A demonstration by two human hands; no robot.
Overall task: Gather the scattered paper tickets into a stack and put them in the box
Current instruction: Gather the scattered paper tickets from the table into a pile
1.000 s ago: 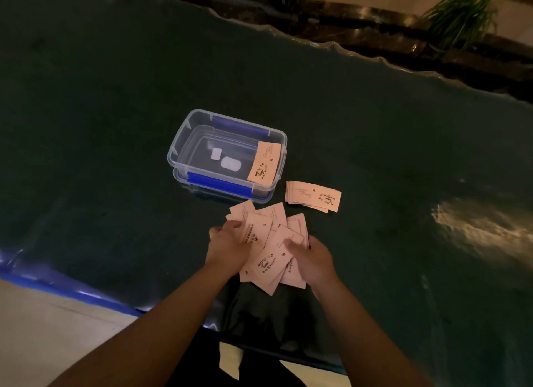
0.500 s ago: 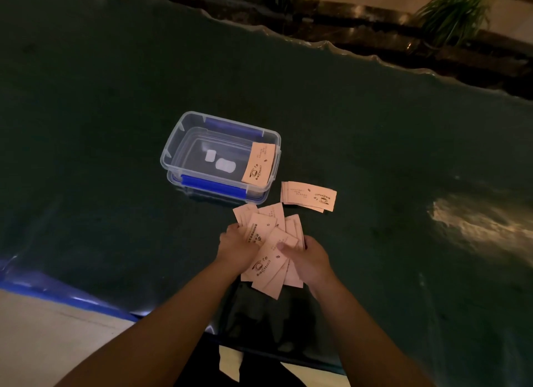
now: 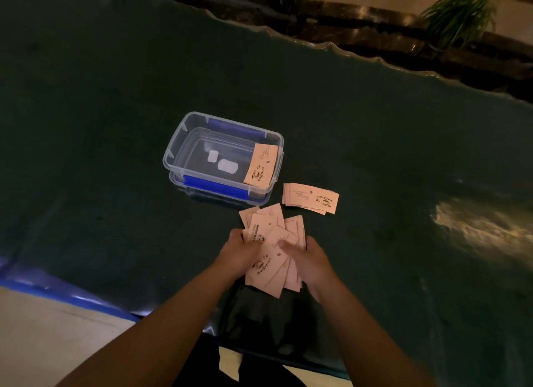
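A loose fan of several pink paper tickets [image 3: 274, 242] sits between my two hands near the table's front edge. My left hand [image 3: 240, 254] grips the fan's left side. My right hand [image 3: 307, 259] grips its right side, thumb on the top ticket. A small neat pile of tickets [image 3: 310, 197] lies on the cloth just right of the box. The clear plastic box [image 3: 176, 152] with blue latches stands open behind the fan. One ticket [image 3: 262, 165] leans against its inner right wall.
A dark green cloth [image 3: 115, 127] covers the table. Its blue edge [image 3: 66, 293] runs along the near left, with pale floor below. Potted plants [image 3: 458, 11] and a dark ledge stand beyond the far edge. A bright reflection [image 3: 476, 228] lies on the right.
Both hands have drawn closer together, pressing the fanned tickets into a tighter bunch. The box and the small pile have not moved.
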